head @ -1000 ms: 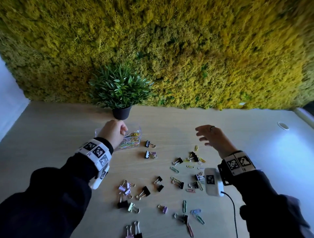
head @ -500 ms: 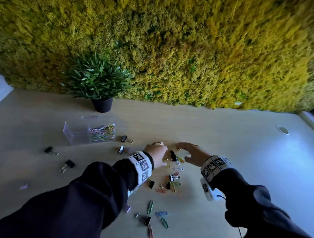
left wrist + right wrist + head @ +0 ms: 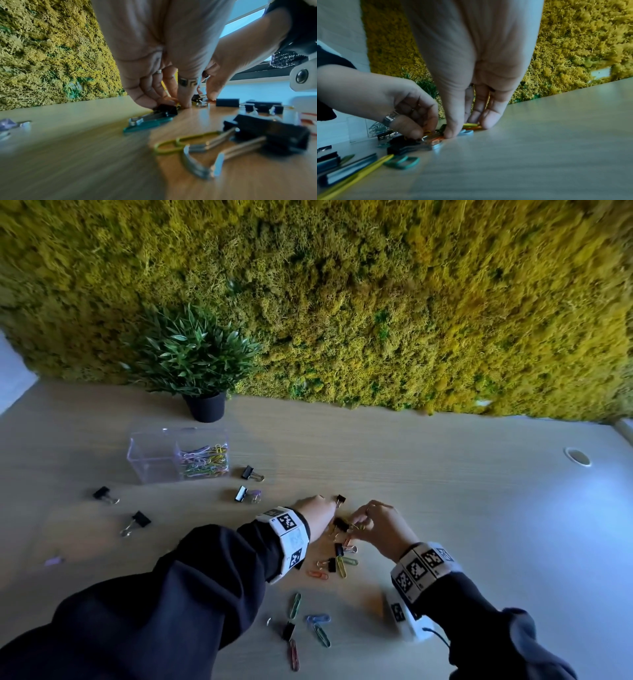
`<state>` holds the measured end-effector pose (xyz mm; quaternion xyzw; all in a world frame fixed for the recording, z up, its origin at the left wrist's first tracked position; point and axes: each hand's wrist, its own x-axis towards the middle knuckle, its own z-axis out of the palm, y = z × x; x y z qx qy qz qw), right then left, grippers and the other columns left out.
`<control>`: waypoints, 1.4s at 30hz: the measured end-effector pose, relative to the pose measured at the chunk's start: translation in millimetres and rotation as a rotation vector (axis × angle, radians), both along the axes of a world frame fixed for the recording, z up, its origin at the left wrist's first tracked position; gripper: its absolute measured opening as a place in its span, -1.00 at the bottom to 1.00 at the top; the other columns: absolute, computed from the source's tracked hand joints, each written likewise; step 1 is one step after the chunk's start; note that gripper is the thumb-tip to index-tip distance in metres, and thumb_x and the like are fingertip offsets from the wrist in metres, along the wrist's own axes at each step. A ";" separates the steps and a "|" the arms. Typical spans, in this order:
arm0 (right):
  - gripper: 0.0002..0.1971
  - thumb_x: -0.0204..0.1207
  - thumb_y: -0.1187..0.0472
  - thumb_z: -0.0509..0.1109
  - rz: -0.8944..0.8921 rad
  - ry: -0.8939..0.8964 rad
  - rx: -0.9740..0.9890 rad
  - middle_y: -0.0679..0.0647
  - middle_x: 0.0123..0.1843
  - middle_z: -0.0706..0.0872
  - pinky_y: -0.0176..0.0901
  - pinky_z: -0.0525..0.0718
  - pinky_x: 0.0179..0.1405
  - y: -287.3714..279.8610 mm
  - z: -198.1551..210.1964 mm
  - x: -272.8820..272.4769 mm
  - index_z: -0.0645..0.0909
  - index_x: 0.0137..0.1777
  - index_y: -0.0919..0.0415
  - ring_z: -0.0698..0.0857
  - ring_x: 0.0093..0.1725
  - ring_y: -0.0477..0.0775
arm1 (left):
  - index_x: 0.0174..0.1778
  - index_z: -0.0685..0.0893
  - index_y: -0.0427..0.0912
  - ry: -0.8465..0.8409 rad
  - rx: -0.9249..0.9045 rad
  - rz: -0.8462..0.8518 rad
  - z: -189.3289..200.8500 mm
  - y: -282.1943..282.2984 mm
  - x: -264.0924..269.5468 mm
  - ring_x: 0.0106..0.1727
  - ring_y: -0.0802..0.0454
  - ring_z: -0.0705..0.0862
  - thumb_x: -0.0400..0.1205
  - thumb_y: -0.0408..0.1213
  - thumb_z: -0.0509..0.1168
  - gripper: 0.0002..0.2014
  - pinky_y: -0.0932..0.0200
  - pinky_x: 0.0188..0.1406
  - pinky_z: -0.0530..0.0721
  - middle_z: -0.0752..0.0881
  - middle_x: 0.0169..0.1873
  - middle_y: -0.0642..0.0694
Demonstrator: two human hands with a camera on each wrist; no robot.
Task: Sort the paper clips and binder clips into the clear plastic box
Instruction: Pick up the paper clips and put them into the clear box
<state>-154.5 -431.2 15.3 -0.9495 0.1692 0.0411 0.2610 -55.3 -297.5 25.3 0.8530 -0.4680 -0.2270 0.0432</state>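
Observation:
The clear plastic box (image 3: 154, 460) stands at the back left, with several coloured paper clips (image 3: 205, 462) in its right compartment. Both hands are down on the clip pile in the middle of the table. My left hand (image 3: 325, 508) has curled fingers; in the right wrist view its fingertips pinch a yellow paper clip (image 3: 427, 132) beside a black binder clip (image 3: 167, 108). My right hand (image 3: 465, 128) pinches yellow and orange paper clips (image 3: 471, 125) between thumb and fingers on the tabletop. A blue paper clip (image 3: 467, 132) lies by the thumb.
A potted plant (image 3: 195, 364) stands behind the box against the moss wall. Black binder clips (image 3: 137, 520) lie scattered left of the arms, and others (image 3: 251, 472) near the box. More paper clips (image 3: 318, 619) lie near the front. A cable hole (image 3: 578, 456) is at right.
My left hand has left the box and come down to the pile. The right hand dropped from above the table onto the clips. Both now pinch clips.

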 end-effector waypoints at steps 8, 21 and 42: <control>-0.81 0.53 0.17 0.31 -0.046 0.060 -0.140 0.15 0.09 0.69 -0.10 0.60 0.18 16.3 -2.5 -5.2 0.68 0.00 0.26 0.65 0.10 0.12 | 0.34 0.40 -0.39 -0.204 0.144 -0.134 5.5 13.3 -12.3 0.31 -0.24 0.57 0.60 -0.53 0.15 -0.64 -0.09 0.32 0.49 0.59 0.27 -0.32; -0.59 0.42 0.30 0.44 -0.036 0.021 -0.017 -0.05 -0.34 0.61 -0.28 0.53 -0.29 17.4 -0.3 -20.1 0.30 -0.44 -0.09 0.59 -0.26 0.02 | -0.19 0.54 -0.24 1.510 -0.747 0.779 10.9 71.6 -0.2 -0.46 0.10 0.49 0.65 -0.54 -0.01 -0.74 0.33 -0.58 0.54 0.50 -0.43 -0.07; -0.67 0.01 0.21 0.61 -0.541 -0.195 1.766 0.01 -0.51 0.48 -0.29 0.50 -0.59 17.8 -4.8 -37.0 0.42 -0.52 0.12 0.49 -0.55 -0.06 | 0.00 0.63 -0.12 0.082 -0.001 0.092 15.5 53.9 -50.6 -0.13 0.00 0.66 0.54 -0.01 0.32 -0.73 0.21 -0.25 0.51 0.70 -0.14 -0.05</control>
